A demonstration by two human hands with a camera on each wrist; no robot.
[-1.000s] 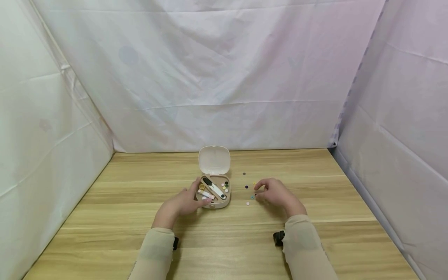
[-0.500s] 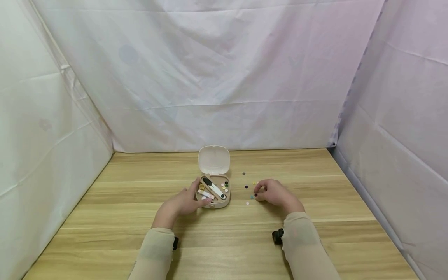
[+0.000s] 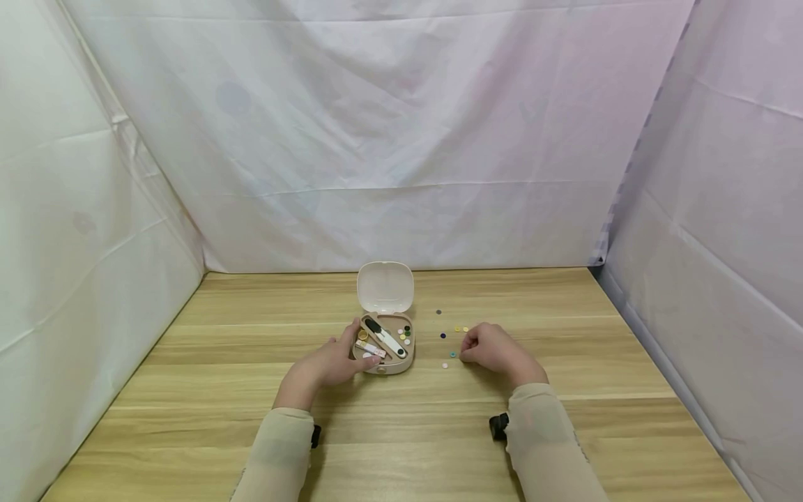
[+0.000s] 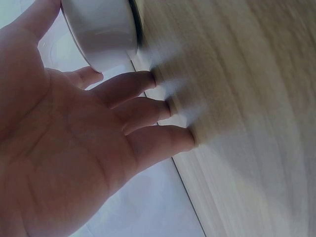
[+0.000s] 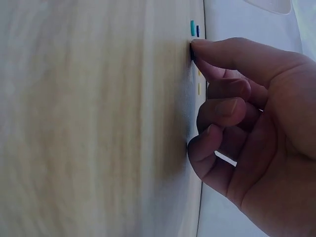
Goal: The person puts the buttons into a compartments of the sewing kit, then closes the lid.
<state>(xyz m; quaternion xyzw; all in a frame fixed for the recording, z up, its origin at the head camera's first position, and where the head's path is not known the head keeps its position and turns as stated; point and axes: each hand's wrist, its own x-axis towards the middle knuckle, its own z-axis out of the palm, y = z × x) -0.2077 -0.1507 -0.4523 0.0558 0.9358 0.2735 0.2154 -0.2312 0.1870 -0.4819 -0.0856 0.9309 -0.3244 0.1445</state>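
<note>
An open sewing box [image 3: 409, 364] stands on the table, its lid [image 3: 385, 287] raised at the back. My left hand [image 3: 323, 363] holds the box's left side between thumb and index finger; in the left wrist view the other fingertips touch the tabletop. Inside lie a white tool with a black end [image 3: 390, 341], a yellow ring [image 3: 363, 335], a pale printed strip [image 3: 371, 348] and several buttons [image 3: 407, 333]. To the right, my right hand [image 3: 495, 348] pinches a black button [image 5: 191, 51] at the table surface, the other fingers curled.
Loose buttons lie between box and right hand: teal [image 3: 453, 355], pale pink [image 3: 445, 365], dark blue [image 3: 442, 336], yellow [image 3: 457, 328], pale yellow [image 3: 465, 329] and, farther back, grey [image 3: 438, 312]. White cloth [image 3: 401, 139] hangs behind the wooden table [image 3: 401, 432].
The thumb and index finger of my right hand have come together over the black button, now covered in the head view. My left hand and the sewing box have stayed put.
</note>
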